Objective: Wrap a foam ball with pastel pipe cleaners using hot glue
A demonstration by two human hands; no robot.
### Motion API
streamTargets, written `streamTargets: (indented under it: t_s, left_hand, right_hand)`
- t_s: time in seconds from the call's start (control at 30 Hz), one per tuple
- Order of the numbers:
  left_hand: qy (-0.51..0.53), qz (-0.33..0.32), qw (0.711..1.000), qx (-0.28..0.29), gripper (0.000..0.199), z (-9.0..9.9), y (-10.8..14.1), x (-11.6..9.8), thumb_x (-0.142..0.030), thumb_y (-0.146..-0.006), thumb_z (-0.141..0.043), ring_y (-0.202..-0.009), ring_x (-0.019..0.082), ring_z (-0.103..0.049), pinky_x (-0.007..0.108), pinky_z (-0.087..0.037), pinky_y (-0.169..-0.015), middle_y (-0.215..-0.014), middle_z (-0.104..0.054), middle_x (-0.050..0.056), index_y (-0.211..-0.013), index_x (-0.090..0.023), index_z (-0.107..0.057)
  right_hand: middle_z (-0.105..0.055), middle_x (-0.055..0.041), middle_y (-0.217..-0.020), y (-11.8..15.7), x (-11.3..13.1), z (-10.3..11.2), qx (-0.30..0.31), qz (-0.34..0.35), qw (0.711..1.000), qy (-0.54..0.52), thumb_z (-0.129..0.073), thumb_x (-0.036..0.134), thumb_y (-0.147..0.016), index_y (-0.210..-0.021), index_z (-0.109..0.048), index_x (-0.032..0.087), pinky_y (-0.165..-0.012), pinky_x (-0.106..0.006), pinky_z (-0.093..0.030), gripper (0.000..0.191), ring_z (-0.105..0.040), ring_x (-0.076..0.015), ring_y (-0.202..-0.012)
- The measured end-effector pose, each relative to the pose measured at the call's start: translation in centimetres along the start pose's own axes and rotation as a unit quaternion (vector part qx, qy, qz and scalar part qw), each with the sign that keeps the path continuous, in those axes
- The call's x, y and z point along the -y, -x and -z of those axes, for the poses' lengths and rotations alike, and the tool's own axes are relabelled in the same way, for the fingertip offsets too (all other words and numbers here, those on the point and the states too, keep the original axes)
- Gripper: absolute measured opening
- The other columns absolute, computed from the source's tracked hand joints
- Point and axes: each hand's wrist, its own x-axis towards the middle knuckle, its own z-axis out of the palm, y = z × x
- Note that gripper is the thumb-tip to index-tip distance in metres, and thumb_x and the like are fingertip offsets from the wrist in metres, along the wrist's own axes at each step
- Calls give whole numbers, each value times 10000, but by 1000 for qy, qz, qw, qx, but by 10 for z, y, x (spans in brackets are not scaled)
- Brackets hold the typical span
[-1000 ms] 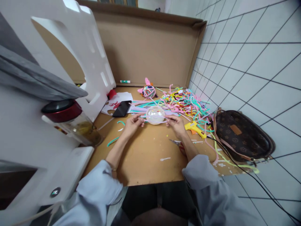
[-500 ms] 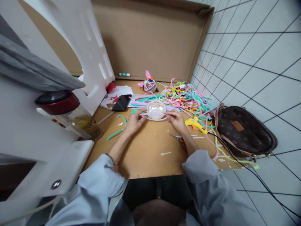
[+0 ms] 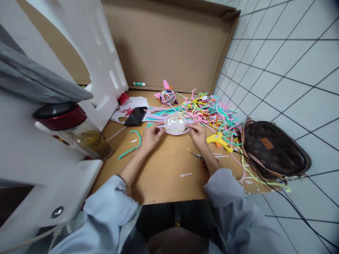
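A clear, shiny ball (image 3: 175, 120) sits at the middle of the table with a lilac pipe cleaner (image 3: 173, 126) stretched across its near side. My left hand (image 3: 152, 136) pinches one end of the pipe cleaner, left of the ball. At the right, my right hand (image 3: 197, 134) pinches the other end. A second lilac strand curves low around the ball's front; whether it is joined to the first I cannot tell. Beyond lies a heap of colourful pipe cleaners (image 3: 209, 111). A pink-eared craft figure (image 3: 167, 96) stands behind the ball.
A yellow glue gun (image 3: 219, 141) and scissors (image 3: 198, 157), partly under my right forearm, lie at the right. Farther right sits a brown handbag (image 3: 275, 148). On the left are a phone (image 3: 135, 116), a teal pipe cleaner (image 3: 131, 148) and a glass bottle (image 3: 90, 139). Cardboard (image 3: 169, 46) stands behind.
The pipe cleaner now lies straighter across the ball's near face, and my right fingers have shifted slightly. Both hands keep their pinch. The whole view has moved a little.
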Motion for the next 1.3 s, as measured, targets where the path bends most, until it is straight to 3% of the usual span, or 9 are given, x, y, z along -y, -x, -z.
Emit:
streamTargets:
  t_s: [0.27, 0.6, 0.87, 1.3]
  left_hand:
    - [128, 44, 990, -26, 340, 0, -3, 0, -315, -656, -759, -588, 111, -554, 230, -441, -593, -684, -654, -8, -944, -142, -710]
    - [186, 55, 981, -16, 378, 6, 1, -13, -367, -572, -846, -487, 88, -521, 221, -437, -510, -577, -612, -29, -838, -136, -708]
    - [195, 62, 979, -10, 361, 10, 2, -20, -405, -590, -857, -459, 105, -569, 238, -482, -501, -549, -648, -9, -792, -128, -746]
    - [281, 179, 943, 3, 502, 13, 1, -21, -408, -431, -933, -503, 102, -610, 231, -534, -496, -644, -702, 8, -796, -125, -737]
  right_hand:
    - [-556, -5, -726, 3, 3, -1, -25, 14, 999, 19, -522, 134, -809, -882, -791, 243, -610, -282, -463, 299, -552, -134, -642]
    - [-563, -20, -740, 3, 10, 0, -61, 30, 995, 74, -523, 113, -790, -883, -793, 225, -632, -289, -480, 307, -551, -152, -676]
    - [-560, -18, -745, 4, 12, 1, -70, 30, 992, 98, -524, 91, -778, -861, -793, 243, -612, -277, -468, 320, -549, -154, -688]
    - [-557, -22, -748, 4, 11, 0, -75, 46, 990, 106, -510, 88, -776, -872, -793, 231, -626, -289, -473, 332, -543, -156, -681]
